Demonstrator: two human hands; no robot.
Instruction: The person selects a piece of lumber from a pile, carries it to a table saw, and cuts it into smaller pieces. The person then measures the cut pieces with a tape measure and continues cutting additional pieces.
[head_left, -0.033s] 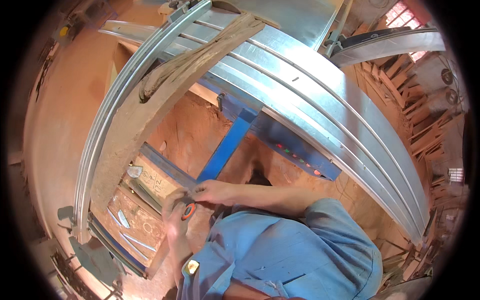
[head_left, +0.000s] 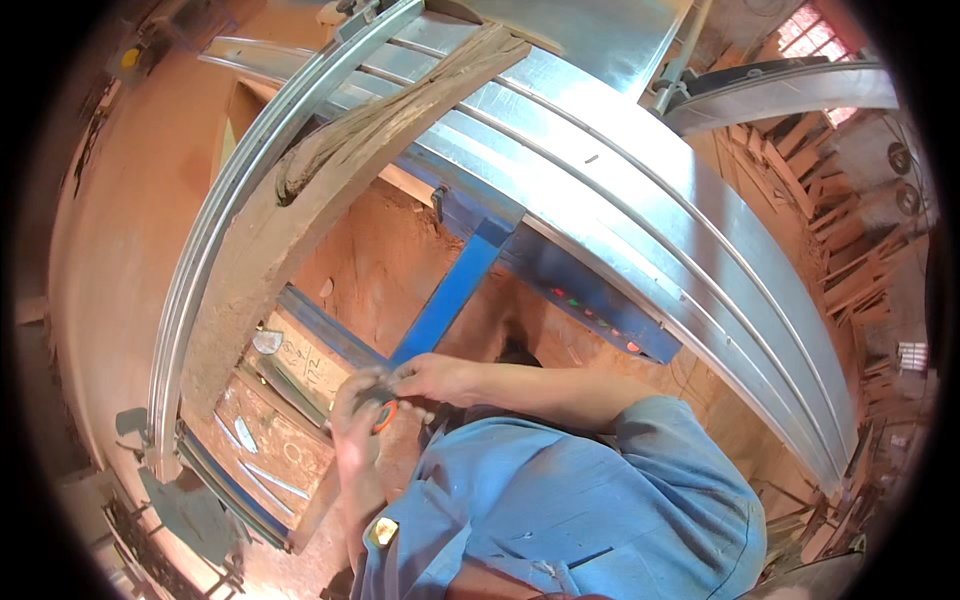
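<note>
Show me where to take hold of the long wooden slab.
Take the wooden slab by its cleaner-cut edge, midway along, coming from the person's side. That edge looks exposed, with open space toward the floor. The opposite edge, rough and hollowed, runs close to the metal rail, likely leaving less room.

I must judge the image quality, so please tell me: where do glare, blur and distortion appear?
In the head view: white glare on the metal table; left hand and right hand slightly blurred, perhaps by motion; the metal rail at left looks strongly bowed.
</note>
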